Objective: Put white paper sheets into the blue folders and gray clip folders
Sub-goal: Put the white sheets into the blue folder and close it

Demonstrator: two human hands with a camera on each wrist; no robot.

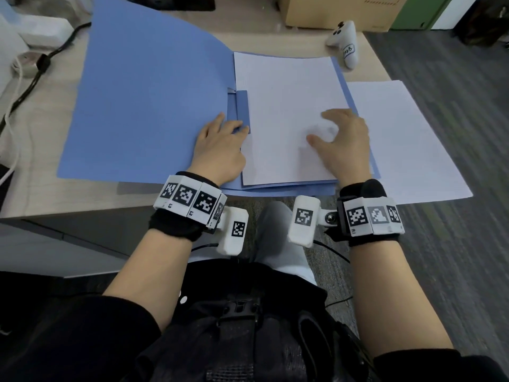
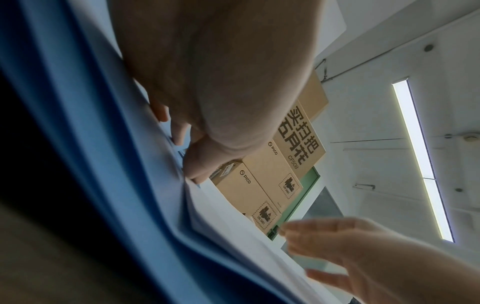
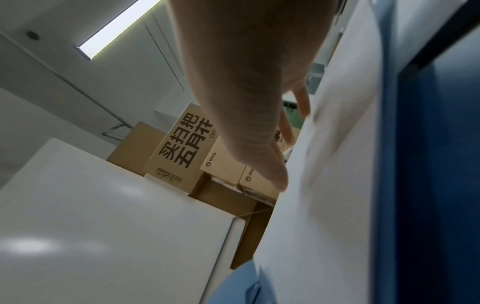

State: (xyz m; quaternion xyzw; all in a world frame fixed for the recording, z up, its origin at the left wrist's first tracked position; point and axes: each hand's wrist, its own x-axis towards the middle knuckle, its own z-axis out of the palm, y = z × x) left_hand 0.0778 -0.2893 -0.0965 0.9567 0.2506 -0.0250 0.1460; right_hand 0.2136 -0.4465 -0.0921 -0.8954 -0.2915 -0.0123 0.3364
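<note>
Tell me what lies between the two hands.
Only a bare stretch of the white sheet in the open blue folder separates left hand from right hand; the head view shows it.

Open desk strip (image 1: 38,161) left of blue folder (image 1: 143,92), cables (image 1: 26,86) far left, controller (image 1: 344,42) beyond right corner

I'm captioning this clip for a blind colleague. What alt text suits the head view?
A person's left hand touches the blue strip at the spine of an open blue folder on a desk; the right hand rests on the white sheet inside. More white paper lies to its right.
</note>
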